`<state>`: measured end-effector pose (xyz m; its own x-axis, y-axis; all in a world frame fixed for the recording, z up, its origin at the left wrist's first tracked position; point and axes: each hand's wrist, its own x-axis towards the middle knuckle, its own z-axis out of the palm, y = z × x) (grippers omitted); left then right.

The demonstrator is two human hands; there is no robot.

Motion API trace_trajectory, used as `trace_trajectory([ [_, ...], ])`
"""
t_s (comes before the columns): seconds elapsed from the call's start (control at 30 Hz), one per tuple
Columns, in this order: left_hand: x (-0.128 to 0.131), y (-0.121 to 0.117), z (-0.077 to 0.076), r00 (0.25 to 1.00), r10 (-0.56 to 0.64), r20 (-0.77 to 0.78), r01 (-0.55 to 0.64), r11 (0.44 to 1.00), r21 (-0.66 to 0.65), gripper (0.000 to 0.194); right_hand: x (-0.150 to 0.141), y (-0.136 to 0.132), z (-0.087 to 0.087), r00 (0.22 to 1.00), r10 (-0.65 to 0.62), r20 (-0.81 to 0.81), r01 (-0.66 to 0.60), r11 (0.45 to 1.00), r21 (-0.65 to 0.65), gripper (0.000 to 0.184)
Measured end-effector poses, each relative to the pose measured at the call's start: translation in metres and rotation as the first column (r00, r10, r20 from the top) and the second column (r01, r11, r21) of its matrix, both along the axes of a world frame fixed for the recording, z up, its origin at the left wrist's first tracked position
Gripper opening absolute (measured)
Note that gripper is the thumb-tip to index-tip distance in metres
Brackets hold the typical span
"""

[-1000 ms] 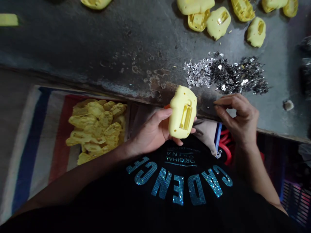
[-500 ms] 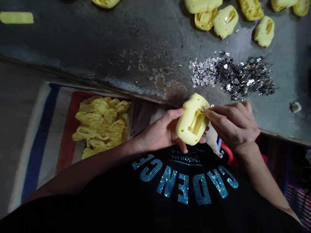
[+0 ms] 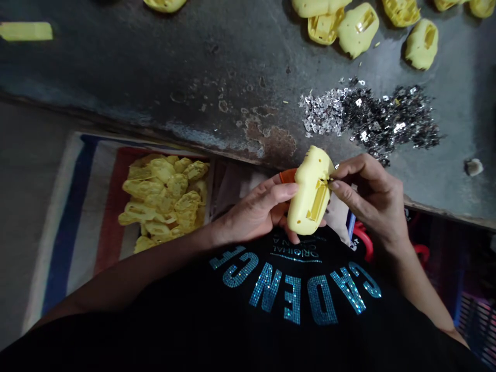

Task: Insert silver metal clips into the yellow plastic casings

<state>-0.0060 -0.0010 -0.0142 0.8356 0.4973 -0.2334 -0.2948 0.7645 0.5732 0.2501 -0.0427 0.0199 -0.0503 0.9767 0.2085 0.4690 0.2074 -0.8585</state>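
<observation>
1. The left hand curls around a yellow plastic shell, gripping it just off the metal worktable edge.
2. The right hand's closed, pinching fingertips touch the shell's rectangular slot.

- Landmark: the yellow plastic shell, gripped close against the person's chest.
- Left of it: the left hand wraps its side and blocks that way.
- Right of it: the right hand touches its slot and blocks that side.
- Beyond it: a hand could pass over the dark metal desk toward the left.
- Beyond and right: a heap of metallic flakes lies just past it, with more yellow shells farther on.
- Lower left: a heap of yellow plastic pieces sits below the desk edge, near it.
</observation>
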Motion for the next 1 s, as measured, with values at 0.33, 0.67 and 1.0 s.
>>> trace_trajectory([
  [0.33,-0.001,0.000,-0.001,1.000,-0.009,0.015,0.009,1.000,-0.020,0.093,-0.008,-0.010,-0.009,0.998,-0.027,-0.062,0.031,0.998,0.058,0.004],
  [0.67,-0.004,0.001,-0.004,0.996,-0.072,0.060,0.075,0.996,-0.054,0.088,-0.005,-0.010,-0.005,0.998,0.005,0.064,-0.020,0.971,0.239,0.011],
  [1.0,-0.007,-0.006,-0.004,0.999,0.005,0.035,-0.006,1.000,0.016,0.047,0.003,0.002,-0.001,0.988,0.149,0.048,-0.156,0.961,0.228,0.011],
])
